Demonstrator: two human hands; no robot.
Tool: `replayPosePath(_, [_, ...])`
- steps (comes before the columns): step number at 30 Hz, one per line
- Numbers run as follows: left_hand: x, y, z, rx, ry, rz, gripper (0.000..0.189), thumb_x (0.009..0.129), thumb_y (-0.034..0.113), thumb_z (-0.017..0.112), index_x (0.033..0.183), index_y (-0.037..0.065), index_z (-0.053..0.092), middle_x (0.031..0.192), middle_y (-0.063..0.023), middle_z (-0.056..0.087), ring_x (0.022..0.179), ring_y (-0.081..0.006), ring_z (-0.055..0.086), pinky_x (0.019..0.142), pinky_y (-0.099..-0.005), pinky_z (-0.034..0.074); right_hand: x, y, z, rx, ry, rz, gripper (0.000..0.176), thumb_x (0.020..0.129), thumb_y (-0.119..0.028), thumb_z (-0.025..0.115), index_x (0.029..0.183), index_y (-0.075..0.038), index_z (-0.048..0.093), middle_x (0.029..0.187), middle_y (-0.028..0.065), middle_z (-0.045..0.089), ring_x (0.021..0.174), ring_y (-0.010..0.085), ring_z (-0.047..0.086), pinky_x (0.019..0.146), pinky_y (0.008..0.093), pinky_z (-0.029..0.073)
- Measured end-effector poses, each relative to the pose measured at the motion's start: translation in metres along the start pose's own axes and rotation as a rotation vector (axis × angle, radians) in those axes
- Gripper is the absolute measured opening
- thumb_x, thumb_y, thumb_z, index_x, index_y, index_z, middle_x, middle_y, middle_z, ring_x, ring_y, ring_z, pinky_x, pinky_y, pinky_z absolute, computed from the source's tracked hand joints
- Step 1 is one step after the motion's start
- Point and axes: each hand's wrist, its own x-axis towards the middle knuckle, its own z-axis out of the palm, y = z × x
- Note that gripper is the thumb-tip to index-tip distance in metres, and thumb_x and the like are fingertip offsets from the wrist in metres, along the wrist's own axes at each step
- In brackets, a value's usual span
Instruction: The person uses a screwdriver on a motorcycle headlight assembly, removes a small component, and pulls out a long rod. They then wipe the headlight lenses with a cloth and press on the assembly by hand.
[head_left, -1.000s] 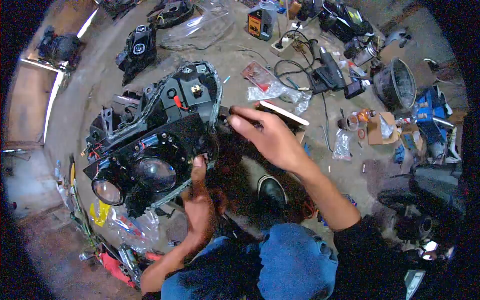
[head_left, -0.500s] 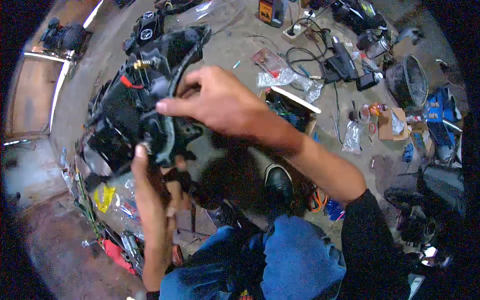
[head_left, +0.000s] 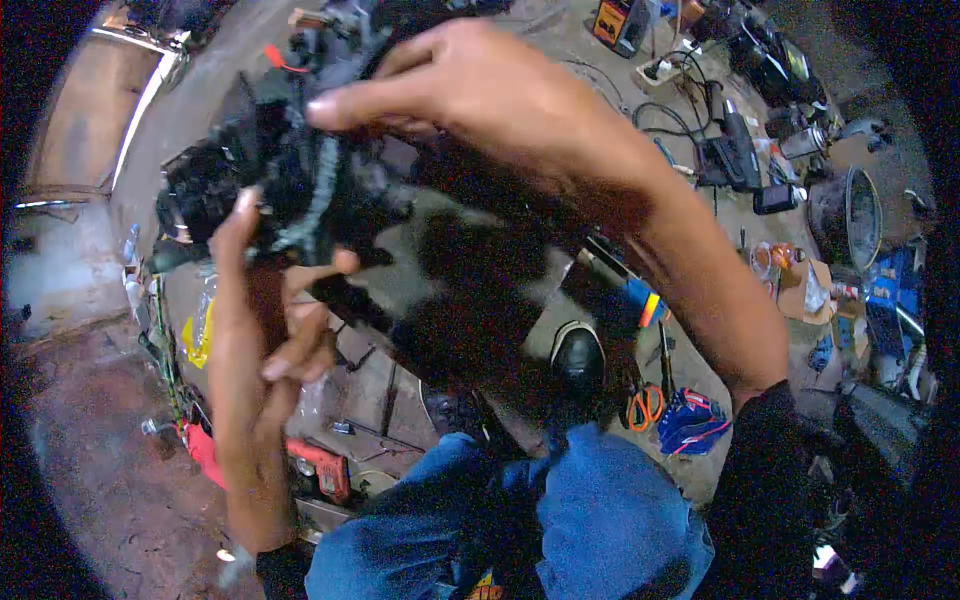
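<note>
A bulky black plastic assembly (head_left: 225, 180) fills the upper left of the head view, blurred by motion. A greyish wrapped cable or hose (head_left: 322, 185) runs down its near side, and a small red piece (head_left: 283, 58) sticks out near its top. My right hand (head_left: 480, 85) reaches over from the right, thumb and fingers closed around the upper part beside the hose. From below, my left hand (head_left: 265, 310) grips the lower edge between thumb and forefinger, its other fingers curled underneath. The exact contact of the right fingers is hidden behind the part.
On the floor lie a red power tool (head_left: 320, 470), orange-handled scissors (head_left: 645, 408), a blue glove-like item (head_left: 692, 422) and a yellow plastic piece (head_left: 198, 335). A black heat gun or drill-like tool (head_left: 735, 150) and a black bucket (head_left: 845, 220) stand at right.
The assembly and both hands have moved up in the view. The floor items on the right have shifted rightward as the camera turned. My left hand's lower fingers show more now.
</note>
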Motion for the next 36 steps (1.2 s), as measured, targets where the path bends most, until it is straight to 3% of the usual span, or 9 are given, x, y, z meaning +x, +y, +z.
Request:
replayPosePath(1, [0.003,0.001,-0.013,-0.07,-0.064,0.009,0.058,0.103,0.061,0.051,0.123,0.008,0.06,0.096,-0.0131,0.076,0.031,-0.0039,0.034,0.027,-0.02,0.026,0.017,0.02,0.011,0.002,0.047,-0.362,0.032,0.094,-0.037,0.07,0.094,-0.006,0.08,0.075,0.0141,0.072,0.067,0.0267,0.067,0.067,0.0358,0.052])
replayPosePath(3, [0.001,0.008,-0.024,-0.166,-0.13,0.019,0.052,0.106,0.056,0.049,0.126,0.01,0.06,0.105,-0.0183,0.075,0.032,-0.0036,0.036,0.026,-0.0193,0.026,0.058,0.038,0.022,-0.261,0.144,-0.809,0.026,0.098,-0.029,0.064,0.096,-0.009,0.081,0.079,0.013,0.074,0.069,0.0258,0.069,0.069,0.0369,0.054])
replayPosePath(7, [0.002,0.017,-0.044,-0.276,-0.244,0.033,0.063,0.107,0.059,0.042,0.124,0.0,0.061,0.105,-0.0228,0.075,0.03,-0.005,0.037,0.027,-0.02,0.032,0.009,-0.042,-0.007,0.12,-0.138,0.059,0.047,0.093,-0.047,0.073,0.089,-0.001,0.082,0.065,0.0085,0.065,0.061,0.0171,0.058,0.065,0.0379,0.043])
replayPosePath(14, [0.004,0.033,-0.076,-0.333,-0.316,-0.016,0.067,0.109,0.057,0.039,0.123,-0.005,0.058,0.114,-0.0248,0.069,0.031,-0.0069,0.04,0.025,-0.0218,0.03,0.013,-0.048,-0.008,0.153,-0.173,-0.043,0.063,0.104,-0.054,0.052,0.09,0.003,0.074,0.082,0.0123,0.068,0.078,0.0218,0.062,0.077,0.0375,0.048])
replayPosePath(18, [0.006,0.033,-0.084,-0.323,-0.308,-0.027,0.068,0.108,0.058,0.039,0.121,-0.006,0.057,0.111,-0.023,0.069,0.031,-0.0076,0.041,0.024,-0.0218,0.031,0.042,-0.006,0.018,0.12,-0.003,-1.087,0.034,0.095,-0.037,0.066,0.098,-0.006,0.08,0.084,0.0107,0.076,0.072,0.0211,0.07,0.071,0.0367,0.055])
replayPosePath(21, [-0.002,0.025,-0.066,-0.221,-0.161,-0.034,0.067,0.108,0.06,0.04,0.123,-0.003,0.057,0.099,-0.0188,0.07,0.03,-0.0063,0.039,0.024,-0.0205,0.031,0.032,-0.015,0.025,0.278,-0.045,-0.086,0.043,0.089,-0.045,0.068,0.095,-0.003,0.079,0.087,0.0089,0.078,0.075,0.0186,0.071,0.072,0.0358,0.056])
replayPosePath(28, [0.003,-0.027,-0.025,0.032,-0.102,-0.028,0.077,0.104,0.069,0.036,0.117,-0.001,0.064,0.089,-0.0141,0.075,0.028,-0.0055,0.031,0.027,-0.0225,0.029,-0.003,0.04,0.021,0.488,-0.169,-0.06,0.056,0.093,-0.052,0.07,0.104,0.002,0.079,0.095,0.0125,0.078,0.088,0.018,0.072,0.086,0.0307,0.055])
replayPosePath(32, [0.012,-0.048,-0.004,0.156,-0.099,-0.032,0.082,0.104,0.069,0.036,0.099,-0.006,0.069,0.061,-0.0078,0.066,0.027,-0.008,0.028,0.031,-0.0261,0.037,-0.017,0.062,0.02,0.608,-0.204,0.121,0.058,0.095,-0.05,0.069,0.104,0.007,0.077,0.097,0.0178,0.078,0.09,0.0218,0.075,0.091,0.0314,0.056])
replayPosePath(36, [0.02,-0.071,0.003,0.101,-0.039,0.083,0.065,0.104,0.062,0.044,0.114,0.0,0.062,0.082,-0.0108,0.072,0.028,-0.0077,0.03,0.034,-0.027,0.041,-0.017,0.082,0.018,0.618,-0.315,0.206,0.064,0.098,-0.052,0.065,0.109,0.01,0.074,0.105,0.021,0.078,0.096,0.0265,0.076,0.093,0.0347,0.057])
